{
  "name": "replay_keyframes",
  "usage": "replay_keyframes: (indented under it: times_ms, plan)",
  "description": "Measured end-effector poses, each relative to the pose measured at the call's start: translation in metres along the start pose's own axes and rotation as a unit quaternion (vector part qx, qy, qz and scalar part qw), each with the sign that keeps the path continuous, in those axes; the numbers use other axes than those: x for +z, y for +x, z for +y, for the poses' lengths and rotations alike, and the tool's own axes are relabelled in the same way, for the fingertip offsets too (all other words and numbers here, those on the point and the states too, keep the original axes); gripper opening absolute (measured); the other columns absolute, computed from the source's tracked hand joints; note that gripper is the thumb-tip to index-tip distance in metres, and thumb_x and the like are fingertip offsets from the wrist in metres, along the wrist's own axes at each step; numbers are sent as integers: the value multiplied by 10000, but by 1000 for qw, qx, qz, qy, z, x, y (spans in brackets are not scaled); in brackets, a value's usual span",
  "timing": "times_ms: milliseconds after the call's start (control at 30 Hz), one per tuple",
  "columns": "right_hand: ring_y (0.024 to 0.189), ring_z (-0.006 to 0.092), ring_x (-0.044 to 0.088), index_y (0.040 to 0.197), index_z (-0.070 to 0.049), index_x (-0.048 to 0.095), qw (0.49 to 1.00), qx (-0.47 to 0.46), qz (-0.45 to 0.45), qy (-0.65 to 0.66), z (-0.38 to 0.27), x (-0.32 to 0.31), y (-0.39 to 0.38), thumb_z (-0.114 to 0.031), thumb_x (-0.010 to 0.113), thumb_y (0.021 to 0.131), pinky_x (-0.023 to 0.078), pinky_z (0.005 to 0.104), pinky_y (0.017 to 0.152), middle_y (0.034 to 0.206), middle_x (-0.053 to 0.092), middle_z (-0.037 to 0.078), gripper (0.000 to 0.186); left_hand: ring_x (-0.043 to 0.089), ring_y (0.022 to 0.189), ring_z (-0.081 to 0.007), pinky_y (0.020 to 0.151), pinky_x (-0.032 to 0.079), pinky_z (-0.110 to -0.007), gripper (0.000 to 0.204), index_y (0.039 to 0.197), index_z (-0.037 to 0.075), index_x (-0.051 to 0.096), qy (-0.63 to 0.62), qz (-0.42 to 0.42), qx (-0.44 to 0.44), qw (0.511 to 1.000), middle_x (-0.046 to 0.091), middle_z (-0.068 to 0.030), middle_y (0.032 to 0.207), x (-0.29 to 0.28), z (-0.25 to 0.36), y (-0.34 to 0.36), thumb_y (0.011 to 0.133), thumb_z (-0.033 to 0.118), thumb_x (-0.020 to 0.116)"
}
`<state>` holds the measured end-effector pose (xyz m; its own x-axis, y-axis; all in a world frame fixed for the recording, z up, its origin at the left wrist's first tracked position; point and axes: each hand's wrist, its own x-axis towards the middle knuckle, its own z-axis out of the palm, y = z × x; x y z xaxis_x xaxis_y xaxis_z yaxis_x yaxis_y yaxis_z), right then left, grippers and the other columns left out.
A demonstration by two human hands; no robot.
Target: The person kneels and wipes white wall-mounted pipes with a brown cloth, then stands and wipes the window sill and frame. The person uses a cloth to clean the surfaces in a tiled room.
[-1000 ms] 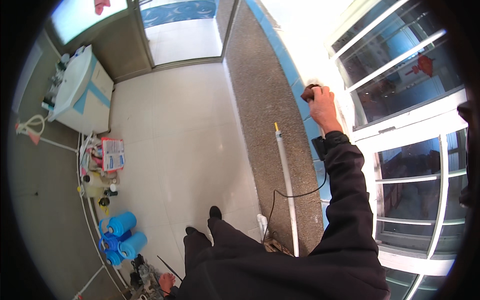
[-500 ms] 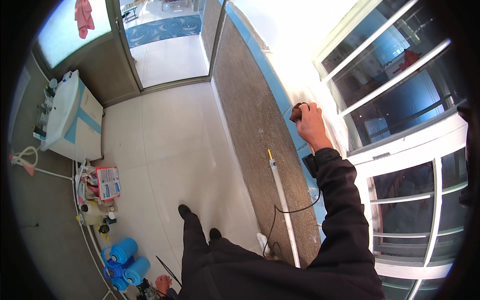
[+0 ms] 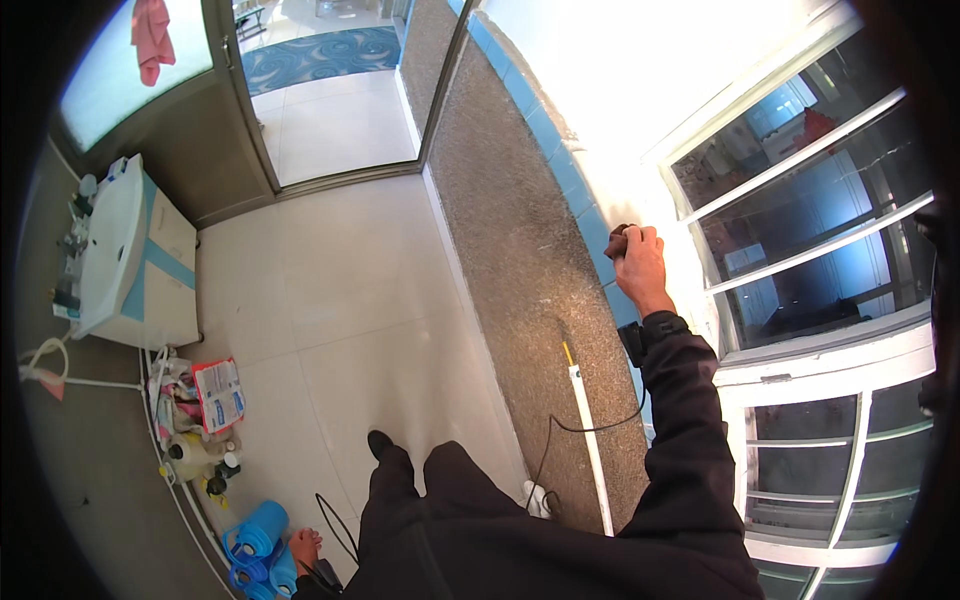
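Note:
My right hand (image 3: 642, 268) is closed on a crumpled brown cloth (image 3: 619, 241) and presses it to the white ledge below the window. The ledge runs above a strip of blue tiles (image 3: 573, 190). A black device with a cable sits at my right wrist, by the dark sleeve (image 3: 690, 410). Low on my left side hangs my left hand (image 3: 305, 548), its fingers loosely bent with nothing visible in them. Blue containers (image 3: 262, 528) stand on the floor just beyond it.
A white pole with a yellow tip (image 3: 590, 440) leans against the brown wall. White window bars (image 3: 810, 240) line the right side. At left stand a washbasin cabinet (image 3: 170, 270), several bottles (image 3: 190, 455) and a red-edged packet (image 3: 218, 394). A doorway (image 3: 335, 120) is ahead.
My right hand with the cloth has slid slightly forward along the ledge. My left hand has risen a little in view. My view and legs have shifted, with one knee now raised into sight.

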<state>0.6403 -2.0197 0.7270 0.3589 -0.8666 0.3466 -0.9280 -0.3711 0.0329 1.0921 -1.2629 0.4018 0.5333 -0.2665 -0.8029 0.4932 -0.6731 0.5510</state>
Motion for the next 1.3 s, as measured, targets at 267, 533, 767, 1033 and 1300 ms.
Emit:
replay_keyframes:
  times_ms: [267,533,767,1033,1300]
  plan:
    - [1137,469,571,1230,-74,614,1000,-17,10,-4,-6,23,67,-153,740,907,489,557,1004,1244,589,208,355,689,669,-179,549,528,-305,223,1024,-11,639,24,-28,-10,999,705,-110,848,19,30,22,1043,195,556]
    - [1197,476,567,1244,-56,627,1000,5,26,-13,-5,66,172,-228,708,926,503,556,1025,1303,588,216,371,689,804,-295,653,537,-443,186,992,76,657,131,-89,60,986,695,-126,903,37,18,29,1004,260,632]
    - [1237,450,548,1238,-49,626,999,-32,19,28,13,66,183,-183,682,926,491,539,1048,1324,577,218,345,662,1035,-409,816,543,-584,263,1170,163,688,381,-175,249,873,682,-152,1107,46,4,9,1027,335,549]
    - [1112,462,581,1261,-83,618,999,1,50,-9,29,46,123,-99,679,924,491,539,1000,1267,597,201,343,689,852,-363,727,554,-511,189,1010,96,683,469,-47,433,768,696,-154,912,25,43,45,960,277,682]
    - [1135,454,580,1315,-69,607,997,70,9,-4,34,-14,-9,-91,688,906,497,522,1019,1321,590,199,417,718,852,-420,756,570,-539,194,996,94,734,488,-60,450,745,731,-194,892,20,80,84,887,250,770]
